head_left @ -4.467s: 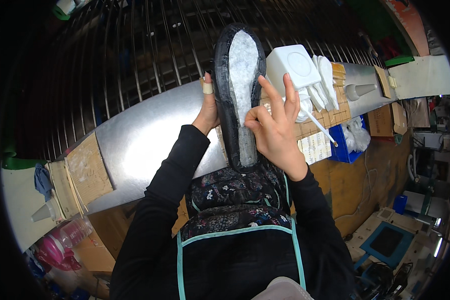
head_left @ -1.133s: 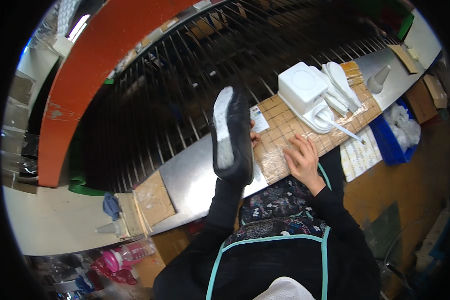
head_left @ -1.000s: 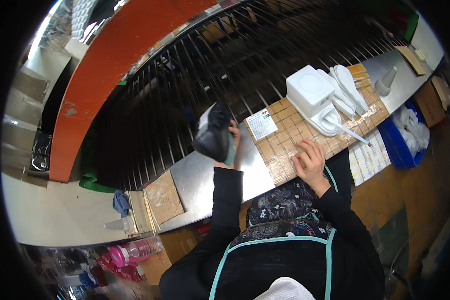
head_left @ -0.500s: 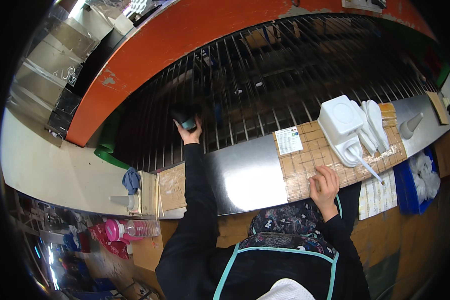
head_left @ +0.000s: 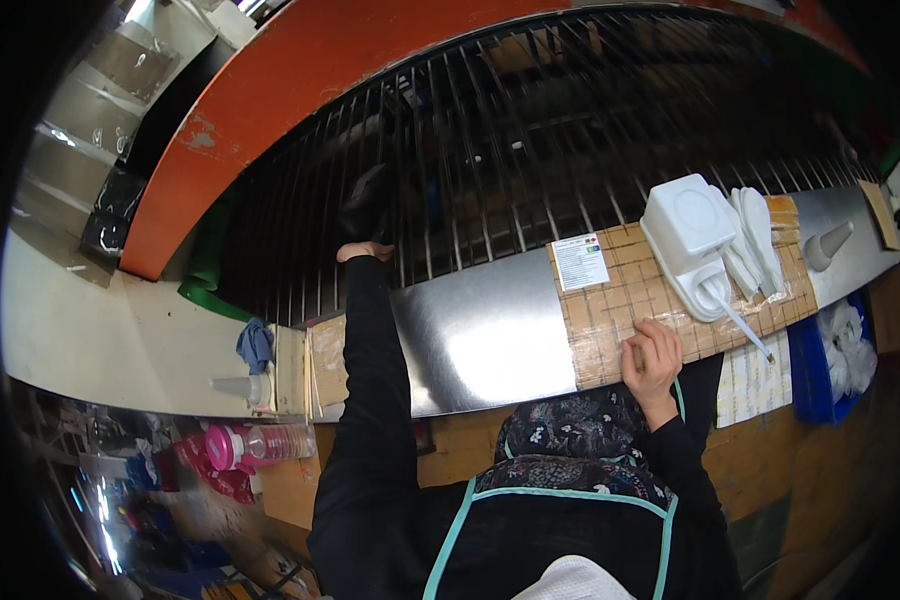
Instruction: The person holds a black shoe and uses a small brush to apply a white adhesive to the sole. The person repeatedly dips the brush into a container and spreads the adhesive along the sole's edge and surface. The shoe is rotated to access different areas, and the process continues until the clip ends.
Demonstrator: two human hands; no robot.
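My left hand (head_left: 364, 250) reaches out over a rack of dark metal bars (head_left: 470, 210). It is closed at the near end of a black shoe (head_left: 366, 200), whose outline partly blends into the dark bars. Most of that hand's fingers are hidden. My right hand (head_left: 654, 365) rests on a taped cardboard sheet (head_left: 600, 320) at the bench's near edge, fingers loosely bent and apart, holding nothing. Beyond it a white square container (head_left: 685, 220) stands on a white base, from which a thin white-handled stick (head_left: 745, 328) juts. White shoe-shaped pads (head_left: 760, 240) lie beside the container.
A bare metal plate (head_left: 480, 340) lies between my arms. Grey cones (head_left: 828, 245) stand at both bench ends; a blue rag (head_left: 256, 343) lies by the left one. An orange frame (head_left: 240, 130) arches behind the bars. A blue bin (head_left: 815, 385) hangs lower right.
My left hand and the black shoe have shifted slightly left; the shoe's teal part and the hand's fingers no longer show. My right hand stays on the cardboard. The whole view has tilted slightly.
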